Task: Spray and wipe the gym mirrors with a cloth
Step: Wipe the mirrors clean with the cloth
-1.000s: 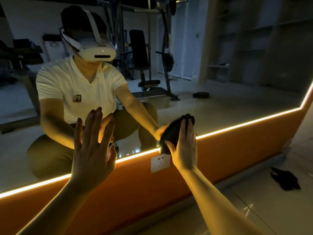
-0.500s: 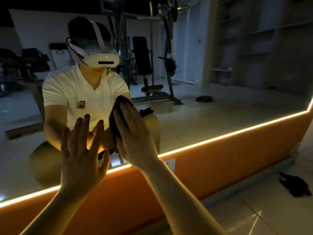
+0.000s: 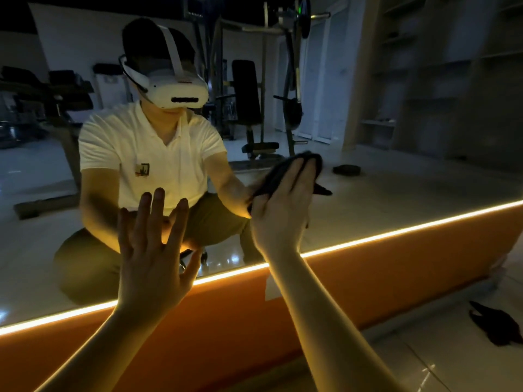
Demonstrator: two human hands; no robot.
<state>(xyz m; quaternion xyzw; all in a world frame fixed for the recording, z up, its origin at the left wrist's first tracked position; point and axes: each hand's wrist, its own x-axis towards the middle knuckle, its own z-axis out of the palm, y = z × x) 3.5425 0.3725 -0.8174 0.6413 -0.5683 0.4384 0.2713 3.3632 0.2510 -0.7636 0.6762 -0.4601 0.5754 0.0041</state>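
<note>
We are seeing a glossy glass mirror (image 3: 396, 193), a matt cloth (image 3: 280, 176) against it, and shiny floor tiles (image 3: 410, 360) below it.

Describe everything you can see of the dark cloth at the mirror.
The cloth is black or very dark, soft and bunched, fabric by its look. It lies against the mirror glass above the light strip, pressed there by the right hand, whose straight fingers lie over it. Folds show past the fingertips and left of the hand; a loose corner sticks out to the right. Its reflection merges with it, so its outline is unclear.
</note>
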